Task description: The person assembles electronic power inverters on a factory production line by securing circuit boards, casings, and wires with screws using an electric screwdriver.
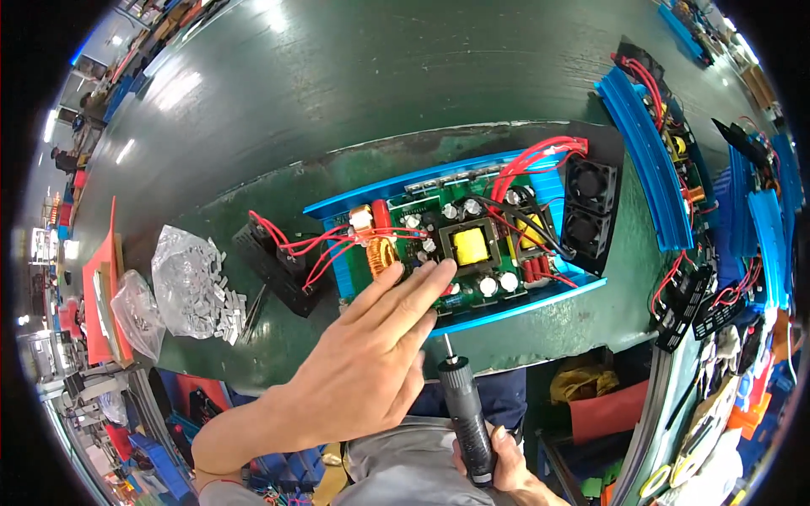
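Stretched over the open blue case (523,304), the left hand (363,367) lays straight fingers (418,304) beside the copper coil (382,253); whether the thumb side pinches anything, I cannot tell. The right hand (509,468) is wrapped around a black screwdriver (466,417), its bit pointing at the near wall. The case sits on the green surface (523,346) and looks stiff, fairly heavy, probably slick; the coil and yellow transformer (470,246) seem easily knocked. Its long walls offer the best hold, not the red wires (527,160). Black fans (588,187) stand at its right end; leftward lie a black end panel (283,274) and a clear bag (181,282); rightward, another blue case (645,160).
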A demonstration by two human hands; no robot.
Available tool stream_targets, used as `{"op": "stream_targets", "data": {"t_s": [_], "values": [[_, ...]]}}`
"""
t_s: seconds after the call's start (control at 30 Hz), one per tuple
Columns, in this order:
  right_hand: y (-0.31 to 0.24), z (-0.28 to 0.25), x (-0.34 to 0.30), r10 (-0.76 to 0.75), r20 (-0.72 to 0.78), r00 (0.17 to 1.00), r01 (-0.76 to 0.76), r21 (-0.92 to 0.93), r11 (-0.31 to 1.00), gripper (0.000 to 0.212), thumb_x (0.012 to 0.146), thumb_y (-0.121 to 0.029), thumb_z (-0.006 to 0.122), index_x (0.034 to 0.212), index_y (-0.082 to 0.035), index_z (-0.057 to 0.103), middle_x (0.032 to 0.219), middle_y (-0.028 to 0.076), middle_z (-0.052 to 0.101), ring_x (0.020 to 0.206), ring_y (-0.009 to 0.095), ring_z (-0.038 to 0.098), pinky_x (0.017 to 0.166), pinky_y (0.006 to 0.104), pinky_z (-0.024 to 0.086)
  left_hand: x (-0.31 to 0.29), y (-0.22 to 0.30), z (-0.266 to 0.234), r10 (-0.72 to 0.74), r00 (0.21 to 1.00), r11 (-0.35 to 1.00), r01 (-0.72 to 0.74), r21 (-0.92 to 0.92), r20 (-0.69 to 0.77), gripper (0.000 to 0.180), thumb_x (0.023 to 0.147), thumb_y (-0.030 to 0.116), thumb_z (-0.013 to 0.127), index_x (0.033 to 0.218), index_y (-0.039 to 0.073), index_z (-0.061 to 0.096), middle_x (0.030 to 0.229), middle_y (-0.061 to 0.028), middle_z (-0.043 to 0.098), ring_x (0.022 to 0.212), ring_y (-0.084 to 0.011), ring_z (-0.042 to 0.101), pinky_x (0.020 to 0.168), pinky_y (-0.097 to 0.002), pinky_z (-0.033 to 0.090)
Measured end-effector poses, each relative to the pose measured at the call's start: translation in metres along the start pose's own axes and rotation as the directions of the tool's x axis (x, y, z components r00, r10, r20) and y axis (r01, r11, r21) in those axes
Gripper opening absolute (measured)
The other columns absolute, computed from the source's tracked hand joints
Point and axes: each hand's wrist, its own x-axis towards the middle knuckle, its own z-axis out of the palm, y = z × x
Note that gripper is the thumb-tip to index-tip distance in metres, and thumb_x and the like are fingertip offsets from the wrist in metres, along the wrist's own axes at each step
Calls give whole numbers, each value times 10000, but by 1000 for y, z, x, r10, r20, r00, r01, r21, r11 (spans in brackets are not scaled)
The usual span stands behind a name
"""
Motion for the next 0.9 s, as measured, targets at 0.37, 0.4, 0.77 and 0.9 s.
{"op": "stream_targets", "data": {"t_s": [0.37,0.4,0.77,0.9], "values": [[-4,-9,2,209,65,976,-218,194,957,980,954,-790,293,1381,68,497,634,96,577,531,211,533,546,308,434,-17,-20,27,100,973,986,-70,149,-206,350,917,62,627,1250,-44,640,1529,-100,504,1468,-276,407,1223,-502,293],[-12,-4,0,156,-50,986,-156,10,988,960,966,-773,281,1360,73,505,659,99,608,564,216,594,533,324,468,-21,-19,28,97,968,979,-51,196,-232,346,900,72,636,1233,-20,656,1525,-92,507,1468,-273,403,1225,-501,290],[39,-22,-11,-268,-406,874,174,-254,951,840,1015,-700,265,1329,35,523,667,74,590,538,149,542,498,268,417,-148,-104,-29,-295,621,789,587,182,-726,215,903,186,737,1077,60,739,1018,-95,716,902,-285,680,828,-381,517],[39,-16,-13,-358,-369,858,219,-368,904,831,1022,-698,255,1339,14,543,727,53,607,586,128,544,541,257,417,-164,-107,-22,-587,542,679,734,-2,-601,276,907,258,745,1101,63,763,1028,-100,718,801,-256,685,746,-371,528]]}}
